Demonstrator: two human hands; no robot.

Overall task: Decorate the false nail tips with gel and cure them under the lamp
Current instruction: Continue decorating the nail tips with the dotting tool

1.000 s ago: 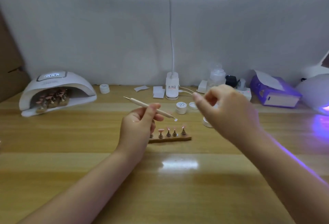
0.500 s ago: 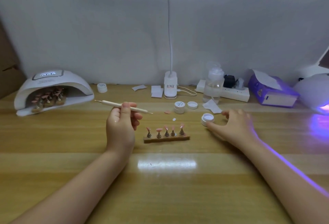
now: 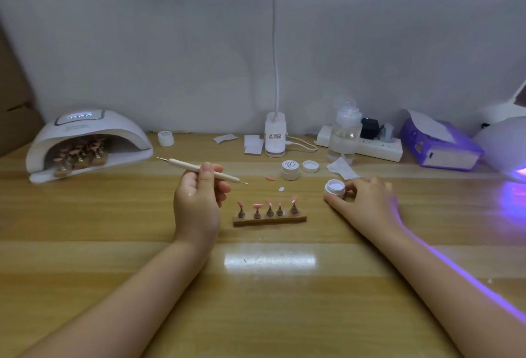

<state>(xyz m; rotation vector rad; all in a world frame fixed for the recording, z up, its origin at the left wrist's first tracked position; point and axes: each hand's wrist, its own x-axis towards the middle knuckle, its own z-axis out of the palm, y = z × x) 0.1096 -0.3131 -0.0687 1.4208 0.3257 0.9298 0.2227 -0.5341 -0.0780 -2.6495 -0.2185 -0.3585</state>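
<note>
White gel sits in an open jar (image 3: 335,187), pinched on the table by the right hand (image 3: 365,201), to the right of the nail stand (image 3: 269,218). To the stand's left, a dotting tool (image 3: 200,170) is gripped by the left hand (image 3: 197,198), its long axis pointing rightward toward that jar.

Five pink false nail tips (image 3: 269,204) stand on metal pegs in a wooden strip holder (image 3: 269,219) (mid-table); the open white gel jar (image 3: 335,188) sits just right, upright.
</note>
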